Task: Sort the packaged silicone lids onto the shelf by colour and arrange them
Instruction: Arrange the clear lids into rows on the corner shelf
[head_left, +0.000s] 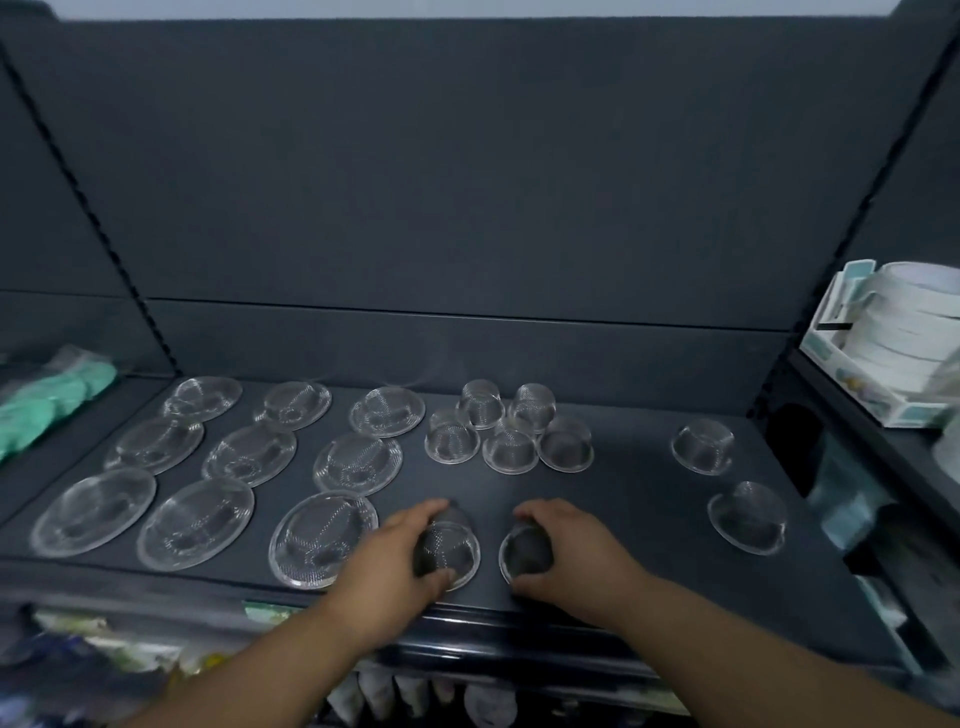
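L hand (389, 556) grips left cup (449, 545), R hand (571, 551) grips right cup (524, 551). Flat lids (231, 454) lie in rows left of L hand, prob. done. Two strays (748, 514) right of R hand wait.

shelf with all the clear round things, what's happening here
A person is arranging clear packaged lids on a dark shelf. The left grip holds one small domed lid and the right grip holds a second domed lid, both at the front edge. Nine flat lids lie in three rows on the left, a cluster of domed ones stands further back, and two more sit apart on the right.
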